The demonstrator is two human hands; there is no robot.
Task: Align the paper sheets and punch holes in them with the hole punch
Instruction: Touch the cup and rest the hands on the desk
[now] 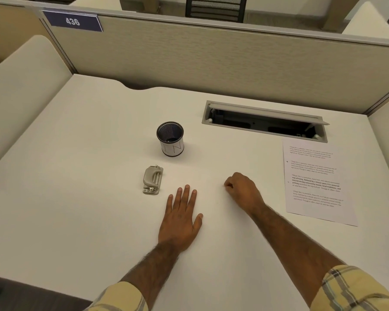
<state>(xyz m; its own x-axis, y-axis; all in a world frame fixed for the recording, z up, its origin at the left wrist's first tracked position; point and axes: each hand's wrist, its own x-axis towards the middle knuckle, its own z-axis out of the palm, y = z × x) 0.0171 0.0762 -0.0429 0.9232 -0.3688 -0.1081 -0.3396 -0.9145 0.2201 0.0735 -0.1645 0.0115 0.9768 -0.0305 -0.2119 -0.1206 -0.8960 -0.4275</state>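
A small grey metal hole punch (152, 180) lies on the white desk (76, 198), left of centre. White paper sheets with printed text (317, 182) lie flat at the right side of the desk. My left hand (181, 217) rests flat on the desk, palm down with fingers spread, just right of and below the hole punch, not touching it. My right hand (241, 189) rests on the desk in a loose fist, between the punch and the paper, holding nothing that I can see.
A black mesh cup (170, 138) with a white label stands behind the hole punch. An open cable hatch (264, 120) is sunk into the desk at the back right. Beige partition walls (211, 55) close the desk at the back and sides.
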